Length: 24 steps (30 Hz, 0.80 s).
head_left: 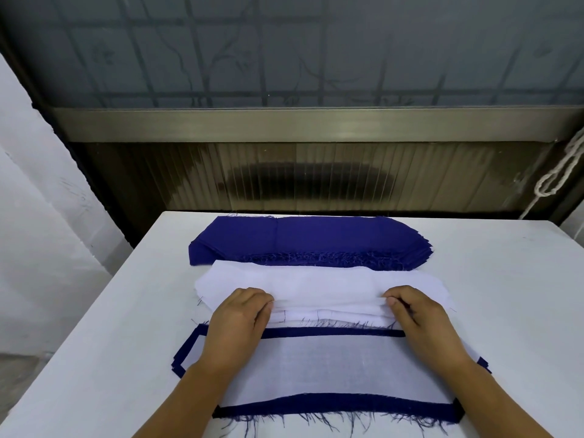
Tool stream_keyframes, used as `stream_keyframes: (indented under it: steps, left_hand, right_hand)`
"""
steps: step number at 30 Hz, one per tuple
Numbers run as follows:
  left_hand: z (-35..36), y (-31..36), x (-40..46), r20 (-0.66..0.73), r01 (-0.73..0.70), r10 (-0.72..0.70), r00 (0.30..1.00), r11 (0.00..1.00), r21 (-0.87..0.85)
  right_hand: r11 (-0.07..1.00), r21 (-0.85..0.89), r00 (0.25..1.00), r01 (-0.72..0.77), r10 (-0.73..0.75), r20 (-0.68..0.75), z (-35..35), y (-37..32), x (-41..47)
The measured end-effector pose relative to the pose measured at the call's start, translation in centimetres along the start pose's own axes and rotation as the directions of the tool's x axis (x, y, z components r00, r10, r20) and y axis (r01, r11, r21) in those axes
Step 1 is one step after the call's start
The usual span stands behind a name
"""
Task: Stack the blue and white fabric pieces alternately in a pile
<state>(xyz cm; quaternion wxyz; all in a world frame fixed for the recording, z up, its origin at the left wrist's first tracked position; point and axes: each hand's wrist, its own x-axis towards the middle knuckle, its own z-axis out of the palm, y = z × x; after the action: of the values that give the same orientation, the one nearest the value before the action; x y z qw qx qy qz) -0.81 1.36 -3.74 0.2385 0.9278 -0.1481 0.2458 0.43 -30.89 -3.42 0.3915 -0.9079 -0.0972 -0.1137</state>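
Near edge of white fabric stack (316, 287) pinched by left hand (235, 324) and right hand (425, 324), fingers curled; alternating pile (331, 371) nearest, blue fabric stack (309, 238) behind.

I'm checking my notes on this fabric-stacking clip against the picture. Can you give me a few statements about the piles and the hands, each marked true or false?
1. The blue fabric stack lies at the far side of the table. True.
2. Both hands grip the blue stack. False: the left hand and right hand pinch the near edge of the white fabric stack.
3. The nearest pile has a white piece on top, with blue edges showing around it. True.
4. The white stack lies behind the blue stack. False: it lies between the blue stack and the nearest pile.
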Motion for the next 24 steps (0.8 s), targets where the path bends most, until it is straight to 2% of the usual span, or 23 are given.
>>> stream_keyframes:
  steps: [4,8,15,21,24]
  left_hand:
    - [0.2,-0.2,-0.1,-0.015,0.069,-0.068,0.998,0.997,0.029]
    - [0.0,-0.5,0.2,-0.031,0.103,-0.102,0.994,0.994,0.044]
    - [-1.6,-0.5,1.4,-0.076,0.152,-0.152,0.985,0.988,-0.005]
    - [-3.3,0.4,2.5,-0.096,0.133,-0.134,0.986,0.991,-0.013]
    - [-4.9,1.2,2.7,-0.076,0.128,-0.13,0.989,0.991,-0.023]
  right_hand:
    - [0.997,0.048,0.998,-0.06,0.06,-0.007,-0.1,0.1,0.0]
    - [0.997,0.058,0.999,-0.047,0.048,-0.007,-0.2,-0.2,0.3]
    - [0.98,0.182,0.997,-0.08,0.078,0.016,-1.5,-1.1,0.8]
    - [0.984,0.159,0.994,-0.08,0.091,-0.066,-2.3,-2.7,1.2]
    - [0.993,0.113,0.991,-0.016,0.031,-0.131,-3.4,-4.2,0.6]
